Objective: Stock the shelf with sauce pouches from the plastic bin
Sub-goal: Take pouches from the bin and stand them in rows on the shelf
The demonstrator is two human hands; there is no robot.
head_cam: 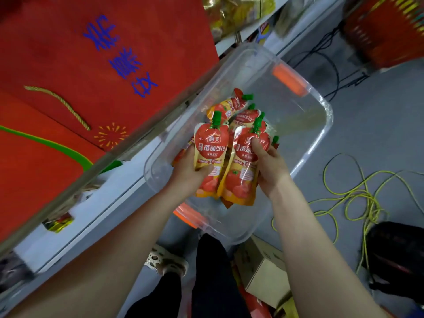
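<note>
Nearest, at the bottom of the view, the person's dark trouser legs and a pale perforated clog stand on the grey floor, with a small cardboard box just beside the right leg. Both bare forearms reach forward from there over a clear plastic bin with orange handle clips at its near and far ends.

The left hand is closed around the lower half of a tomato sauce pouch, thumb across its front, holding it upright with the green cap on top. More pouch edges show behind this hand, though how many it grips cannot be told. The right hand is wrapped round a second tomato sauce pouch, thumb pressed on the red label, fingers curled behind; at least one more pouch is tucked in the same grasp. The two held pouches sit side by side, touching, above the bin's middle.

Beyond the hands, a few more loose pouches lie in the bin, green caps pointing away.

To the left runs a white shelf, with large red packaging bearing blue characters on it. To the right, a yellow cable coils on the floor, near a black bag. Farther off lie black cables.
</note>
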